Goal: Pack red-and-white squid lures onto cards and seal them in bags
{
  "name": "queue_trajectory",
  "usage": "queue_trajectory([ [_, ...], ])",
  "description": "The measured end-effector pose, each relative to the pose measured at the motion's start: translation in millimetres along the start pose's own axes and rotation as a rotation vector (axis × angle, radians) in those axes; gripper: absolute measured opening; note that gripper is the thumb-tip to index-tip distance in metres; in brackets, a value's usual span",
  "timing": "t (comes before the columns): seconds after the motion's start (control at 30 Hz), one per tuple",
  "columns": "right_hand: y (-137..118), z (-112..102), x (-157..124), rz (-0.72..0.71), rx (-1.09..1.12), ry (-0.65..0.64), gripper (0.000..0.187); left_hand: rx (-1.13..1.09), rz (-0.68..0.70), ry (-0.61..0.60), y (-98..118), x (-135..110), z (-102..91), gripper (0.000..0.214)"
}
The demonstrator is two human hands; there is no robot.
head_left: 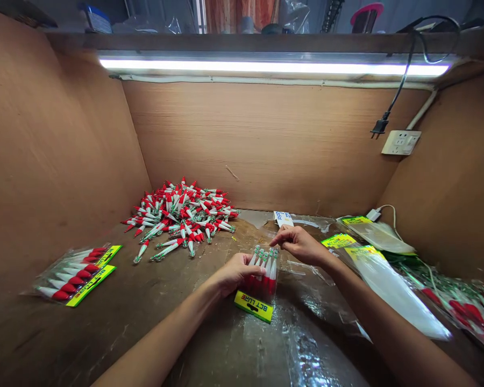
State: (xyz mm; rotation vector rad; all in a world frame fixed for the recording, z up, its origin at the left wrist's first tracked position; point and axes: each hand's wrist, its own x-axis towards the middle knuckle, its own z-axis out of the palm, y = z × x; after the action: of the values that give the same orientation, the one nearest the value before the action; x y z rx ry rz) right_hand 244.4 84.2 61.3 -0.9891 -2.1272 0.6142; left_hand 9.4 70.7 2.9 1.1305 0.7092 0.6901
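Note:
My left hand (242, 273) is closed around a clear plastic bag of squid lures (271, 271), its thumb across the front. Several red-and-white lures lie side by side inside, green-tinged hook crowns toward the back wall and red ends toward me. At the bag's near end is a yellow BCT LURE header card (254, 305), its print upside down from here. My right hand (292, 243) has curled fingers, with thumb and index fingertip pinched at the bag's far edge beside the hooks. Exactly how much film those fingertips grip is hard to see.
A heap of loose lures (185, 212) lies at the back left. Filled packs (78, 274) rest on the left. Empty header bags (391, 285) and more bagged lures (468, 312) are on the right. A black plug (379, 127) dangles near a wall socket (401, 142).

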Motion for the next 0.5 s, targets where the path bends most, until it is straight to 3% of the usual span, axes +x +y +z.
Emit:
queue_trajectory([
  [0.2, 4.2, 2.2, -0.4, -0.039, -0.004, -0.043, 0.035, 0.025, 0.025, 0.071, -4.2, 4.6, 3.0, 0.023],
  [0.5, 9.7, 0.4, -1.3, -0.028, -0.077, -0.056, 0.036, 0.004, 0.053, 0.004, -5.8, 3.6, -3.1, 0.046],
])
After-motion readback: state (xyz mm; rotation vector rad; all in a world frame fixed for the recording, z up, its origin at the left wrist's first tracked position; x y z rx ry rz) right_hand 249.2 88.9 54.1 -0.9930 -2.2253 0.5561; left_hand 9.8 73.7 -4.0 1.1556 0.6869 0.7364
